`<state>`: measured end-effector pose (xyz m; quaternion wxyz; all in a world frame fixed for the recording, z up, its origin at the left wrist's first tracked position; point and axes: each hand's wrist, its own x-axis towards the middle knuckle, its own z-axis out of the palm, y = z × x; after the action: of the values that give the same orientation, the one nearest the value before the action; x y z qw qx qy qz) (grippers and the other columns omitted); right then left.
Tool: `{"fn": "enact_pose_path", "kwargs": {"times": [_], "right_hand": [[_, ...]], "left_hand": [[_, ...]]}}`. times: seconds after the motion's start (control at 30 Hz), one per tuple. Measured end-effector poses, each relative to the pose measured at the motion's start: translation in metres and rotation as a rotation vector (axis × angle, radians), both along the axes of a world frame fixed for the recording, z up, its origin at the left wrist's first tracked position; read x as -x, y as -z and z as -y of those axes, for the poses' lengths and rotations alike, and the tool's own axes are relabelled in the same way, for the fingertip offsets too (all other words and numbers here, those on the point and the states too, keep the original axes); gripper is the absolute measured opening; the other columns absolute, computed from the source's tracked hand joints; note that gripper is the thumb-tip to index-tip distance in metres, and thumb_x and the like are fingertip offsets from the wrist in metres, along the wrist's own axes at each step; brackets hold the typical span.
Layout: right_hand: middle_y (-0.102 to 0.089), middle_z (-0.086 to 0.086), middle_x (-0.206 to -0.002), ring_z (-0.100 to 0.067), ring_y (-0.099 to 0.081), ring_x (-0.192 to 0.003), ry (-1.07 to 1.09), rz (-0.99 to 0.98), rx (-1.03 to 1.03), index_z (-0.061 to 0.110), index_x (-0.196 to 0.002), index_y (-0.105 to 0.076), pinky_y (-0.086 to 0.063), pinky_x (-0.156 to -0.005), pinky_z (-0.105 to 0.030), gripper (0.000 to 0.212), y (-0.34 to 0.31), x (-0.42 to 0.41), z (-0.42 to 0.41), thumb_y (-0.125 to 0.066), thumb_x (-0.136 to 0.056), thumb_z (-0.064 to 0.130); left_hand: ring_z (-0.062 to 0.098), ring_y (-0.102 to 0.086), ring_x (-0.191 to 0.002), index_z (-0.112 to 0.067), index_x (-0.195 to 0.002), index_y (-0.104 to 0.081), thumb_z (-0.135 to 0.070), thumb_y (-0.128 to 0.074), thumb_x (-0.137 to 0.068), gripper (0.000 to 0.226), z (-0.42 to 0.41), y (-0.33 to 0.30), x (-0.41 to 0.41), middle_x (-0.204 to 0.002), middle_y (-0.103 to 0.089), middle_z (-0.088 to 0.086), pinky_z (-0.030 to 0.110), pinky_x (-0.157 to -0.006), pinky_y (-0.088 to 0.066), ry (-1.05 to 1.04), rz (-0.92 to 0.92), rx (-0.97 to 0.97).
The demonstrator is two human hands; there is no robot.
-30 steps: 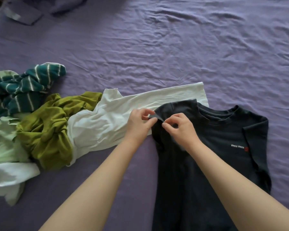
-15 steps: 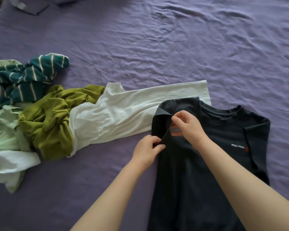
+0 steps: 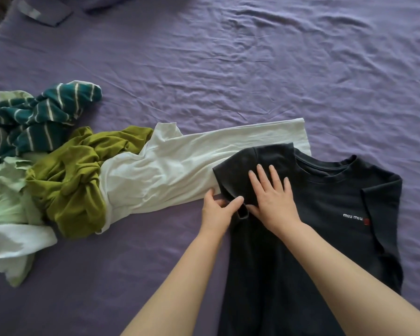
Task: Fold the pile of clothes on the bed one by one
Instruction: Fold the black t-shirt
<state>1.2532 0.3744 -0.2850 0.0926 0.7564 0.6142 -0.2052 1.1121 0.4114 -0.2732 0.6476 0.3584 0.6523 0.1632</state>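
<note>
A dark navy cotton T-shirt (image 3: 313,238) with small white chest lettering lies flat at the lower right of the frame on the wrinkled purple bedsheet (image 3: 252,69). The right hand (image 3: 273,197) presses its straight, spread fingers on the shirt's left sleeve, while the left hand (image 3: 217,209) pinches the sleeve edge. A white ribbed garment (image 3: 175,170) stretches left beneath that sleeve toward a crumpled olive-green top (image 3: 70,185) and a teal striped garment (image 3: 41,117) at centre left.
</note>
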Motion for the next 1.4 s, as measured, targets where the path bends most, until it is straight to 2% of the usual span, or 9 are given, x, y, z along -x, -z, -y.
{"fn": "enact_pose_path", "kwargs": {"times": [0.17, 0.27, 0.57, 0.7, 0.83, 0.93, 1.03, 1.13, 1.4], "right_hand": [[0.014, -0.007, -0.158, -0.029, 0.014, -0.145, 0.043, 0.006, -0.050, 0.025, -0.149, 0.010, -0.006, -0.116, -0.047, 0.089, -0.002, -0.007, 0.007, -0.047, -0.089, 0.056], [0.015, -0.010, -0.157, -0.030, 0.015, -0.144, 0.061, -0.024, -0.032, 0.030, -0.149, 0.009, -0.007, -0.117, -0.046, 0.088, -0.002, -0.012, 0.019, -0.050, -0.088, 0.055], [0.003, -0.004, -0.159, -0.019, 0.007, -0.146, 0.150, -0.269, -0.061, 0.029, -0.149, -0.017, -0.018, -0.115, -0.039, 0.071, -0.015, -0.033, 0.035, -0.056, -0.091, 0.036], [-0.003, -0.002, -0.159, -0.018, 0.005, -0.146, 0.211, -0.209, -0.056, 0.027, -0.149, -0.018, -0.015, -0.116, -0.037, 0.063, -0.013, -0.046, 0.076, -0.050, -0.094, 0.033], [0.002, -0.005, -0.159, -0.026, 0.011, -0.145, 0.228, -0.026, 0.012, 0.030, -0.150, -0.007, -0.003, -0.116, -0.049, 0.066, 0.001, -0.053, 0.111, -0.040, -0.095, 0.048], [0.020, -0.005, -0.153, -0.027, 0.021, -0.141, 0.235, 0.052, 0.065, 0.035, -0.144, 0.013, 0.006, -0.114, -0.053, 0.067, 0.014, -0.054, 0.126, -0.005, -0.087, 0.065], [0.020, -0.005, -0.153, -0.027, 0.022, -0.141, 0.228, 0.036, 0.064, 0.036, -0.142, 0.016, 0.008, -0.113, -0.053, 0.067, 0.023, -0.057, 0.127, -0.004, -0.085, 0.067], [0.024, -0.006, -0.154, -0.028, 0.021, -0.143, 0.175, 0.052, 0.110, 0.037, -0.138, 0.027, 0.007, -0.113, -0.052, 0.070, 0.022, -0.063, 0.129, -0.017, -0.091, 0.064], [0.015, -0.006, -0.158, -0.027, 0.015, -0.144, 0.096, 0.012, 0.161, 0.034, -0.148, 0.010, -0.002, -0.116, -0.047, 0.067, -0.001, -0.057, 0.174, -0.030, -0.097, 0.050]], "left_hand": [[0.017, -0.060, -0.103, -0.016, -0.112, -0.049, -0.026, -0.078, -0.075, 0.049, -0.010, 0.008, -0.020, -0.104, -0.061, -0.001, 0.021, -0.079, -0.048, 0.029, -0.094, -0.114], [0.020, -0.055, -0.111, -0.011, -0.122, -0.047, -0.024, -0.077, -0.075, 0.058, -0.015, 0.009, -0.026, -0.120, -0.056, 0.005, 0.035, -0.095, -0.048, 0.022, -0.119, -0.171], [0.009, -0.051, -0.087, -0.017, -0.138, -0.042, -0.012, -0.062, -0.086, 0.056, -0.020, -0.004, -0.045, -0.097, -0.054, 0.000, 0.018, -0.081, -0.040, 0.491, -0.215, -0.573], [0.015, -0.053, -0.112, -0.010, -0.141, -0.040, -0.006, -0.053, -0.093, 0.050, -0.015, 0.001, -0.063, -0.125, -0.051, 0.009, 0.014, -0.095, -0.036, 0.728, -0.137, -0.633], [0.031, -0.003, -0.146, -0.010, -0.150, -0.017, -0.024, -0.047, -0.096, 0.064, 0.000, 0.026, -0.065, -0.159, -0.007, 0.013, 0.041, -0.119, -0.004, 1.165, -0.580, -1.002], [0.027, 0.033, -0.137, -0.019, -0.146, 0.014, -0.055, -0.024, -0.095, 0.073, 0.003, 0.047, -0.058, -0.151, 0.030, 0.009, 0.045, -0.112, 0.022, 1.341, -0.729, -1.062], [0.025, 0.042, -0.132, -0.027, -0.143, 0.020, -0.063, -0.003, -0.089, 0.068, -0.002, 0.060, -0.054, -0.144, 0.040, 0.007, 0.047, -0.111, 0.025, 1.436, -0.783, -1.061], [0.026, 0.036, -0.135, -0.026, -0.145, 0.017, -0.063, 0.001, -0.087, 0.071, -0.002, 0.056, -0.058, -0.147, 0.037, 0.009, 0.048, -0.113, 0.021, 1.467, -0.852, -1.058], [0.028, 0.015, -0.145, -0.026, -0.151, -0.009, -0.057, -0.005, -0.093, 0.066, 0.069, 0.027, -0.041, -0.159, 0.009, 0.008, 0.051, -0.115, 0.007, 1.385, -0.855, -0.960]]}}
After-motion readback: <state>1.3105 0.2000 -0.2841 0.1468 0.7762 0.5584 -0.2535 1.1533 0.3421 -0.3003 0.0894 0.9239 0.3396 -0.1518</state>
